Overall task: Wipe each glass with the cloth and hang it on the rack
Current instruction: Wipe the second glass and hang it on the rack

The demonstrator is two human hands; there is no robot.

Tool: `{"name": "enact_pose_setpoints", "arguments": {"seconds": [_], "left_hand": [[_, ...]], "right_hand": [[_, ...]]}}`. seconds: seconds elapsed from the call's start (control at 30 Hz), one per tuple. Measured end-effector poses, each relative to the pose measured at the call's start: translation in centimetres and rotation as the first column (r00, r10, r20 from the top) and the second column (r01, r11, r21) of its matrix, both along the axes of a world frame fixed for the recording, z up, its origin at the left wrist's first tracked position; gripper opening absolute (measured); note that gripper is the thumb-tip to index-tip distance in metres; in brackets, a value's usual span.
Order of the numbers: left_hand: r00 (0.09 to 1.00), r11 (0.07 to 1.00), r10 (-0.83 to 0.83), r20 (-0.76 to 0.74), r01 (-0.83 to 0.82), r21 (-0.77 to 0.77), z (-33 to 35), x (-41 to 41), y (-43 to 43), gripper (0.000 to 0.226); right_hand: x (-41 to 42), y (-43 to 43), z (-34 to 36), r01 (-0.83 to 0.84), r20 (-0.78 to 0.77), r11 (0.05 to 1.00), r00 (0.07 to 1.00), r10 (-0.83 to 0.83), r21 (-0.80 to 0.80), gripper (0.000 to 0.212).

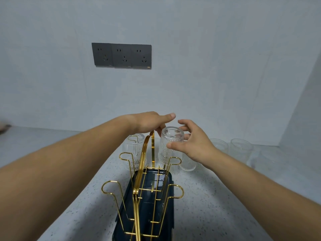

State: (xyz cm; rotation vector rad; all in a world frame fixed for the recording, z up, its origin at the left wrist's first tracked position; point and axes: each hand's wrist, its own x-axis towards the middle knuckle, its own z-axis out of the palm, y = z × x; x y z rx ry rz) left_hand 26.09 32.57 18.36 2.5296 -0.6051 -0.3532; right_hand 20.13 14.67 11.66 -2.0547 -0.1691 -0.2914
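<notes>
On the speckled tabletop (pixel 217 197), a gold wire rack (pixel 139 171) stands in a dark blue tray (pixel 156 197) and runs from 6 o'clock up toward the middle of the view. At the rack's far end, on the 9 o'clock side of its arched handle, a ribbed hung glass (pixel 132 150) sits mouth-down over a prong.

The left hand (pixel 147 122) reaches in from 8 o'clock and hovers just above the top of the handle. Its thumb is stretched straight out toward 2 o'clock, and one finger points down between the handle and the next glass. The other fingers are hidden under the palm, so I cannot tell whether this hand grips or only touches anything.

Just on the 3 o'clock side of the handle, a second ribbed glass (pixel 171 141) is upside down and slightly tilted over the far prong on that side. The right hand (pixel 194 145), coming in from 4 o'clock, is cupped round it. The thumb lies across the near side of the glass, the curled middle fingers meet its far side, and the index finger is lifted clear above the base.

Below that wrist an upright glass (pixel 187 165) stands on the tabletop beside the tray. Further toward 3 o'clock, two standing glasses (pixel 240 148) wait near the wall. A dark triple socket panel (pixel 121 55) is on the wall at 12 o'clock.
</notes>
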Motion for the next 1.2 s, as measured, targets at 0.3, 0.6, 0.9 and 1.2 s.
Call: {"name": "enact_pose_setpoints", "arguments": {"seconds": [0.3, 0.6, 0.9, 1.2], "left_hand": [[0.997, 0.999, 0.007, -0.071, -0.004, 0.039, -0.7, 0.2, -0.5, 0.081], [0.998, 0.997, -0.006, -0.06, 0.011, 0.082, -1.0, 0.1, -1.1, 0.082], [0.999, 0.989, -0.009, -0.034, 0.014, 0.144, -0.6, -0.4, -1.2, 0.078], [0.988, 0.999, 0.015, 0.151, -0.023, 0.049, 2.1, -2.8, -2.8, 0.067]], "right_hand": [[0.1, -0.2, -1.3, -0.003, -0.036, 1.0, 0.999, 0.003, -0.006, 0.096], [0.1, -0.4, -2.3, 0.0, -0.036, 1.0, 0.999, 0.0, 0.018, 0.095], [-0.2, -1.0, -2.8, -0.038, -0.053, 0.999, 0.998, 0.037, -0.017, 0.096], [-4.1, -6.6, -2.5, 0.07, -0.016, 0.997, 0.997, -0.07, 0.018, 0.083]]}}
